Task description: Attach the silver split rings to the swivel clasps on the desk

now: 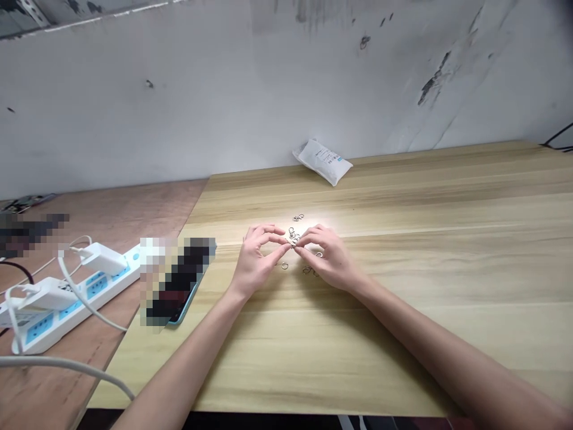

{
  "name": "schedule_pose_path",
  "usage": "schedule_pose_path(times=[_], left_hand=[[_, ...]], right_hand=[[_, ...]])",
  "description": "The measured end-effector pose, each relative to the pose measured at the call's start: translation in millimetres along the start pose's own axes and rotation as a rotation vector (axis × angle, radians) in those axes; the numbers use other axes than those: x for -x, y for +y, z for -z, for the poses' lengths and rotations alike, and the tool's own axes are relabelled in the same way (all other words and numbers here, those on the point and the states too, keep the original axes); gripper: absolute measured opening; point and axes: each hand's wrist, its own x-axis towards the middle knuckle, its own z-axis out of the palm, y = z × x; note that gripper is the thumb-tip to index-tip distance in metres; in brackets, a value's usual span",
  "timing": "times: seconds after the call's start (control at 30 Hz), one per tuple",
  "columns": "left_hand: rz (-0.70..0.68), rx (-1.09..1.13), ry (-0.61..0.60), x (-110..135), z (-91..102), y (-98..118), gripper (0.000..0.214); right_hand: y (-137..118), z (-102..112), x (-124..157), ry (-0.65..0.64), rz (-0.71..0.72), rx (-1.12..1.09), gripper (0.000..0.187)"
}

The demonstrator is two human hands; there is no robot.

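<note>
My left hand (259,258) and my right hand (328,257) meet fingertip to fingertip over the wooden table (403,334). Between both pinched thumbs and forefingers is a small metal ring (293,243), mostly covered by the fingers. Just behind the fingertips lie a few small metal pieces (292,232) that look like clasps or rings. Farther back is another little metal cluster (298,218). A single loose ring (285,266) rests below my left fingertips. More metal rings (307,270) lie under my right hand, partly hidden by it.
A white plastic packet (324,160) lies at the table's back edge against the wall (215,89). To the left, a phone (183,286), largely pixelated, lies near the edge. Beyond it a power strip (80,304) with chargers and white cables (67,363) sits on a brownish surface.
</note>
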Motion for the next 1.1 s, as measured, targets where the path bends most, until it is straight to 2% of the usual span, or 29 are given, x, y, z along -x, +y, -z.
schedule_pose_path(times=[0.1, 0.27, 0.37, 0.43, 0.53, 0.6, 0.77, 0.87, 0.93, 1.0, 1.07, 1.1], left_hand=[[0.011, 0.022, 0.022, 0, -0.2, 1, 0.006], [0.201, 0.164, -0.002, -1, 1.9, 0, 0.019], [0.284, 0.244, -0.072, -2, 3.4, -3, 0.023], [0.292, 0.287, -0.128, -4, 5.9, -4, 0.02], [0.17, 0.246, -0.201, -7, 13.4, -3, 0.013], [0.026, 0.079, -0.255, -8, 18.8, -2, 0.01], [-0.365, -0.445, -0.206, -8, 19.7, -4, 0.011], [-0.519, -0.61, -0.168, -6, 14.7, -5, 0.017], [-0.537, -0.637, -0.154, -6, 13.4, -6, 0.017], [-0.469, -0.619, -0.157, -6, 15.4, -6, 0.011], [-0.356, -0.581, -0.2, -6, 19.8, -8, 0.009], [-0.314, -0.557, -0.252, -6, 22.4, -9, 0.01]], right_hand=[[0, -1, 0, 0.007, -0.027, -0.052, 0.01], [-1, 1, 0, 0.019, 0.018, -0.062, 0.01], [-2, 3, -1, 0.006, 0.027, -0.084, 0.011], [-1, 5, -1, -0.044, 0.003, -0.119, 0.011], [3, 11, -3, -0.164, -0.04, -0.17, 0.012], [5, 15, -5, -0.22, -0.056, -0.157, 0.013], [-4, 20, -7, -0.162, -0.128, 0.043, 0.013], [-11, 21, -6, -0.171, -0.192, 0.005, 0.015], [-12, 20, -5, -0.189, -0.24, -0.072, 0.016], [-6, 18, -5, -0.168, -0.279, -0.109, 0.016], [5, 15, -6, -0.09, -0.275, -0.027, 0.018], [10, 14, -7, -0.064, -0.227, 0.068, 0.019]])
